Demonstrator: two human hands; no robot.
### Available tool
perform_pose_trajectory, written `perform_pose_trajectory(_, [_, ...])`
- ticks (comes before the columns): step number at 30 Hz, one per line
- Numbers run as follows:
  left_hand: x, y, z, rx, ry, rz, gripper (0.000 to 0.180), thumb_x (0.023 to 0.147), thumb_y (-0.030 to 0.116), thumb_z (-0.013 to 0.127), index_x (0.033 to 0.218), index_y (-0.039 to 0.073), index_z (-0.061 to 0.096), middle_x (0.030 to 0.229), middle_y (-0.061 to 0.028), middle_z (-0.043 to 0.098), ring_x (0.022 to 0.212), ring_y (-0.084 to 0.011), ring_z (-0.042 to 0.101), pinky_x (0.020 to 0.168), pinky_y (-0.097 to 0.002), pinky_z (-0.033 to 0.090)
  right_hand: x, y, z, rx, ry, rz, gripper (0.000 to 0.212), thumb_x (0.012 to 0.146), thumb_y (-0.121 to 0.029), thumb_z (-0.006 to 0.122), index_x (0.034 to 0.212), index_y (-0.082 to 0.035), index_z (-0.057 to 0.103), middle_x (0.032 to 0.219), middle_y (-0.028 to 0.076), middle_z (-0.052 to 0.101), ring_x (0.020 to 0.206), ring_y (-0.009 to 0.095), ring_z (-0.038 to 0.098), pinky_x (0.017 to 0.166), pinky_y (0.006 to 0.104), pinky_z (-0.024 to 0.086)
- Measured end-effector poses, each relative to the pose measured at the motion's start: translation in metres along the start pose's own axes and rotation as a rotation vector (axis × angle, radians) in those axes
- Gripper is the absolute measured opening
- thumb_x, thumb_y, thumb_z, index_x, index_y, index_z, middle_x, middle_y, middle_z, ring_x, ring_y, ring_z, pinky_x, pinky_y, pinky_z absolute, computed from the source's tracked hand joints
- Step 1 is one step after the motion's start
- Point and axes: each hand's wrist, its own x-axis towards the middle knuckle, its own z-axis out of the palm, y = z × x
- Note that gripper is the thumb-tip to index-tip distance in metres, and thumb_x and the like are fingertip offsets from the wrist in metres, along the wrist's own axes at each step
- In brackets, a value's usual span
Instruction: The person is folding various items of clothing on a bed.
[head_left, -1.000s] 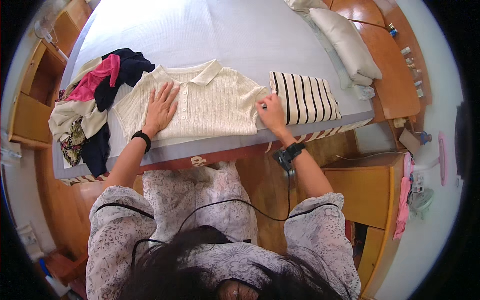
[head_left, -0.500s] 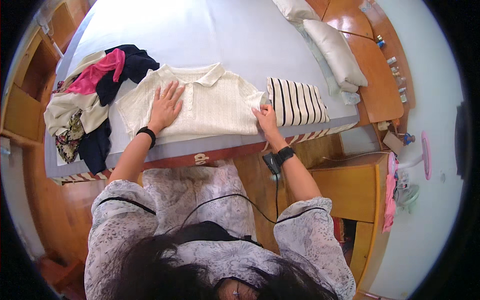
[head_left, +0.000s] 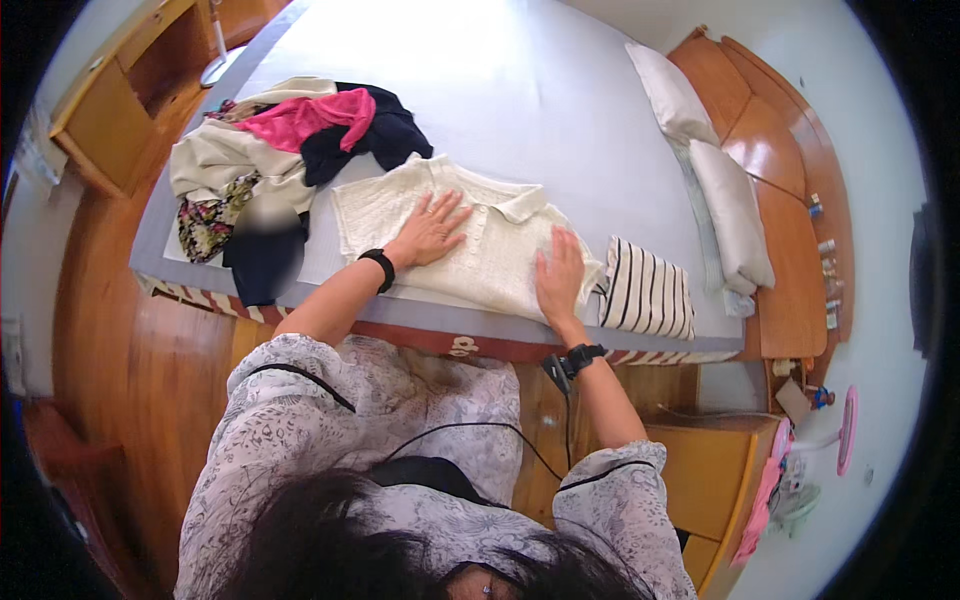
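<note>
Both hands flat on cream shirt point(head_left: 480, 240), collar toward pillows.

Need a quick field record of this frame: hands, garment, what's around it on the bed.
left hand: flat, fingers spread, on the cream shirt
right hand: flat on the shirt's right part, near its edge
cream shirt: knit, collared, spread on the bed, collar away from the person
striped fold: black-and-white garment, folded, right of the shirt
clothes pile: unfolded, left of the shirt; pink, navy, beige, floral pieces
bed: grey sheet
pillows: two, along the bed's right side
wrists: black band on each
</note>
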Motion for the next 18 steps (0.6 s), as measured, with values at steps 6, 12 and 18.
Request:
perform_pose_trajectory(6, [-0.033, -0.011, -0.023, -0.036, 0.15, -0.115, 0.052, 0.095, 0.037, 0.037, 0.142, 0.016, 0.029, 0.148, -0.0139, 0.023, 0.138, -0.0274, 0.017, 0.112, -0.0495, 0.008, 0.025, -0.046, 0.069, -0.077, -0.109, -0.063, 0.049, 0.093, -0.031, 0.042, 0.138, -0.011, 0.037, 0.141, 0.019, 0.033, 0.134, 0.031, 0.025, 0.109, 0.0493, 0.017])
perform_pose_trajectory(12, [-0.089, -0.077, -0.029, 0.073, 0.099, -0.374, 0.051, 0.095, 0.036, 0.037, 0.141, 0.014, 0.031, 0.147, -0.0118, 0.025, 0.137, -0.0254, 0.021, 0.11, -0.0532, 0.011, 0.015, -0.039, 0.087, -0.176, -0.07, -0.051, 0.049, 0.094, -0.033, 0.04, 0.138, -0.012, 0.038, 0.141, 0.02, 0.032, 0.135, 0.031, 0.024, 0.11, 0.0502, 0.012])
perform_pose_trajectory(18, [-0.107, -0.133, -0.045, -0.104, 0.347, -0.526, 0.057, 0.078, 0.028, 0.064, 0.125, 0.003, 0.045, 0.12, -0.0162, 0.051, 0.113, -0.0337, 0.047, 0.096, -0.0427, 0.036, 0.018, -0.046, 0.086, -0.134, -0.068, -0.042, 0.047, 0.094, -0.032, 0.04, 0.137, -0.013, 0.041, 0.141, 0.018, 0.033, 0.135, 0.031, 0.024, 0.11, 0.0497, 0.013])
